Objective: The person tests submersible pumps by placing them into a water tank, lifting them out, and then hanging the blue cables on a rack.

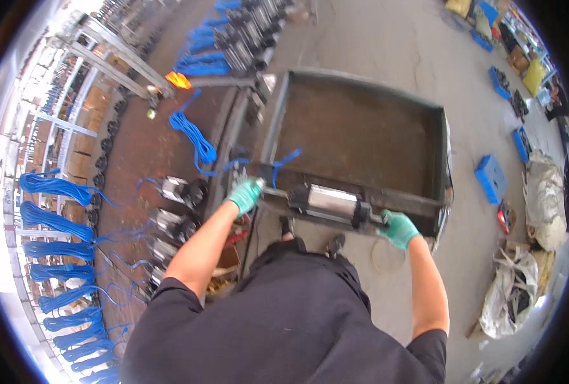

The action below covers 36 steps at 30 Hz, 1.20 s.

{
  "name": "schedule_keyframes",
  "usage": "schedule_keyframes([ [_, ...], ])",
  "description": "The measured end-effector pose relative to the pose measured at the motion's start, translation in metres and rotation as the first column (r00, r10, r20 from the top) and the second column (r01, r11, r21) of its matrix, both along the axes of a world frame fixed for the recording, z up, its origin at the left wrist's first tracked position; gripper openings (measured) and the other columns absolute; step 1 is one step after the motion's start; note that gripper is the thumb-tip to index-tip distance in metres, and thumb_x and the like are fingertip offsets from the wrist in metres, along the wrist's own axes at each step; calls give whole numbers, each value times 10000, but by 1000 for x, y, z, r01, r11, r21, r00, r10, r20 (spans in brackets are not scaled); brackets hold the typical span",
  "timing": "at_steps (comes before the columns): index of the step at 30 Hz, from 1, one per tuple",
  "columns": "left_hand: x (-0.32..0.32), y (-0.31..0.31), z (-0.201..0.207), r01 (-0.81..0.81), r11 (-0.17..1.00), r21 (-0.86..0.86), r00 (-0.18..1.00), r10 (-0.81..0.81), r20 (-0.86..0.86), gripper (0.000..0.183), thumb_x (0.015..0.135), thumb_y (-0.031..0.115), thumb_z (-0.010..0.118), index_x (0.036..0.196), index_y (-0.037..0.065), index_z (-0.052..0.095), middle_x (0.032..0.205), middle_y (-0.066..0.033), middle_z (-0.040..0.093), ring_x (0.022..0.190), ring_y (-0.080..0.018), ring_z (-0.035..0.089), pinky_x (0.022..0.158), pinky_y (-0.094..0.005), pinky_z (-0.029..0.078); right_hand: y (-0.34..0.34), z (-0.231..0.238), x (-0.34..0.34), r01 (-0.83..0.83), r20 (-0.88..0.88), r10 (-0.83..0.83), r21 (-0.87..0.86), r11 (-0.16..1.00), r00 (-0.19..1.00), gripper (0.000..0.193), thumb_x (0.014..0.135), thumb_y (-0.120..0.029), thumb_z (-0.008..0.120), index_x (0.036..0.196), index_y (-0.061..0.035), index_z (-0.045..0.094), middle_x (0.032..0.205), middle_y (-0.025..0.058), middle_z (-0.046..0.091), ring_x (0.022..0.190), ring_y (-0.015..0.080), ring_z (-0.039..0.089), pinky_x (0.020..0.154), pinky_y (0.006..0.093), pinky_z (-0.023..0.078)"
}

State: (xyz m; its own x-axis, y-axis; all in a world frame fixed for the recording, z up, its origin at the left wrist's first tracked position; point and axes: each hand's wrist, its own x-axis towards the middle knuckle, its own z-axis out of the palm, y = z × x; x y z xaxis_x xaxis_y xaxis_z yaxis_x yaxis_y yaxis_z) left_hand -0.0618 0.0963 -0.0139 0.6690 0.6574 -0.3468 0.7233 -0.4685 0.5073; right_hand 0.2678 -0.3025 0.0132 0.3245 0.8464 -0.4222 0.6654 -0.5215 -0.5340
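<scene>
Metal tray [361, 121], cylinder [331, 200] at near edge

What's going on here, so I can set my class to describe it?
A person in green gloves holds a silver and black cylinder, the left hand at one end and the right hand at the other. It is at the near side of a wide metal tray. To the left, a bundle of blue cord lies on a brown bench.

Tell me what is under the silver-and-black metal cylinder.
Beyond the silver-and-black metal cylinder runs the dark metal ledge of a rectangular metal tray; the cylinder covers whatever lies directly underneath, so contact cannot be told.
</scene>
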Motion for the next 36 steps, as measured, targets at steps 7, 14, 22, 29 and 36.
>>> schedule_keyframes([
  [7,28,-16,18,-326,634,-702,939,306,-160,387,1043,443,548,900,99,657,696,-52,641,470,-151,538,369,-287,376,-16,-9,-3,-91,224,112,-101,991,968,334,852,-401,767,918,-101,635,863,157,715,846,419,680,719,510,521],
  [14,31,-3,19,-45,860,-509,997,10,-72,503,1017,500,561,1169,31,661,895,-126,712,708,-234,691,582,-376,558,-14,-34,-19,100,534,-58,-50,994,844,229,870,-363,725,872,-144,656,863,114,728,773,326,715,679,464,560],
  [22,6,16,37,701,665,257,688,-725,-2,469,918,343,683,1313,93,648,1270,-132,663,1185,-354,606,1030,-456,480,-1,0,-9,653,-519,-795,-490,578,314,480,1026,-493,566,741,-109,600,611,6,551,482,166,499,473,331,419],
  [29,18,15,2,-7,721,-693,999,41,33,405,1049,408,560,950,43,704,714,-57,646,593,-196,635,577,-357,515,-14,-18,-21,733,-761,-648,-445,515,-7,259,1034,-301,606,831,-145,564,662,-18,505,518,134,457,473,307,333],
  [36,14,-10,10,-137,694,-707,944,307,118,403,1037,434,582,1213,79,655,965,-73,670,792,-190,654,705,-383,557,-31,-9,-32,780,-841,-502,-173,601,200,247,957,-37,625,1197,-84,654,909,14,659,736,152,639,658,316,539],
])
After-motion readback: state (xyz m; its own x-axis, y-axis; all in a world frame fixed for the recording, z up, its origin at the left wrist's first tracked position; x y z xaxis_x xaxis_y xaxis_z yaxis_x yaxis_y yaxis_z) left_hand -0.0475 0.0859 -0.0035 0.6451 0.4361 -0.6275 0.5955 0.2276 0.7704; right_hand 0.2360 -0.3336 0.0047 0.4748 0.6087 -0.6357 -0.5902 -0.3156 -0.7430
